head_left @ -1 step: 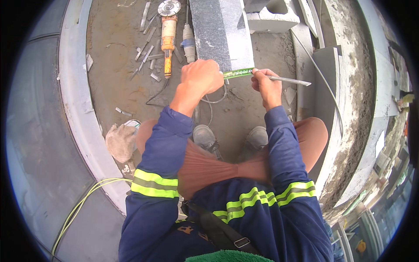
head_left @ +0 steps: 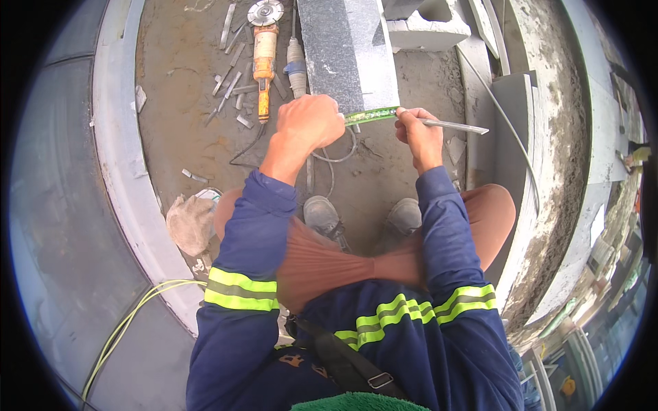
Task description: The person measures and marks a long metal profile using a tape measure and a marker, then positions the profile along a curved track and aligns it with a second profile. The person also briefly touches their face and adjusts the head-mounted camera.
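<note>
**Green tape pulled across the end of a stone slab, both hands on it**

So the green tape (head_left: pixel 373 115) sits upper centre of the frame, stretched along the near end of a two-tone grey stone slab (head_left: pixel 349 58). The left hand (head_left: pixel 308 125) has its left end: back of the hand up, fingers curled in. They're mostly hidden, so I can't tell exactly how they grip. The right hand (head_left: pixel 420 135) has thumb and finger pinching the tape's other end, by the slab's right corner. A thin grey stick (head_left: pixel 456 126) pokes out of that same hand, pointing right.

Upper left of centre there's an orange angle grinder (head_left: pixel 264 58) lying on the dusty floor (head_left: pixel 181 116), disc toward the top edge. Narrow grey offcuts (head_left: pixel 226 85) are scattered to its left, and a grey-and-blue cable connector (head_left: pixel 296 68) lies between it and the slab. Top right of the slab is a pale block (head_left: pixel 428 34) with a rounded hollow. Off at left, below the middle, a dirty beige glove (head_left: pixel 189 222) lies near the person's knee (head_left: pixel 229 209).
</note>
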Demonstrator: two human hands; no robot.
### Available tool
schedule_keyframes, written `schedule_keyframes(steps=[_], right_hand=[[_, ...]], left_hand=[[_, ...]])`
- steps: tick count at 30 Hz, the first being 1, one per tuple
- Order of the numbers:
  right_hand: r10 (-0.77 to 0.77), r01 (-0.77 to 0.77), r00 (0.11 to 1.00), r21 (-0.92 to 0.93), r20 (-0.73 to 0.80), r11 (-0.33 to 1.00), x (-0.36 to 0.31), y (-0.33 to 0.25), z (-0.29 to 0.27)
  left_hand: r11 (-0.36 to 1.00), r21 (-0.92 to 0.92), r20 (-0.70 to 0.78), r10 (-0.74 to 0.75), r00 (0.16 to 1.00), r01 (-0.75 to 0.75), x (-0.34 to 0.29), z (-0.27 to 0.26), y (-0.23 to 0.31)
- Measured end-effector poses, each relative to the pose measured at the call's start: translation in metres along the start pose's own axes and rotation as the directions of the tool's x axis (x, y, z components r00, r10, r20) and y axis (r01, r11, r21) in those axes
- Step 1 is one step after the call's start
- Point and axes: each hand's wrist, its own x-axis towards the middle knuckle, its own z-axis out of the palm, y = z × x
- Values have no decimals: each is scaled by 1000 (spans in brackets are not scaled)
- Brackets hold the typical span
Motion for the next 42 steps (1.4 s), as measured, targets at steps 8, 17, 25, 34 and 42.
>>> schedule_keyframes(steps=[8,17,25,34,42], right_hand=[[11,-9,1000,-97,21,995,11,-3,1],[19,-18,1000,-131,3,991,10,-10,4],[23,-21,1000,-128,15,992,12,-6,5],[-36,36,999,15,-33,999,-21,10,8],[93,-120,984,180,154,976,-28,21,57]], left_hand=[[996,-51,129,-65,989,72,14,-12,-67],[995,-92,122,43,992,-32,23,-5,-75],[997,-78,171,28,985,-14,24,-18,-70],[1000,-11,153,4,988,-2,8,-27,-67],[997,-60,188,-37,982,49,12,-10,-105]])
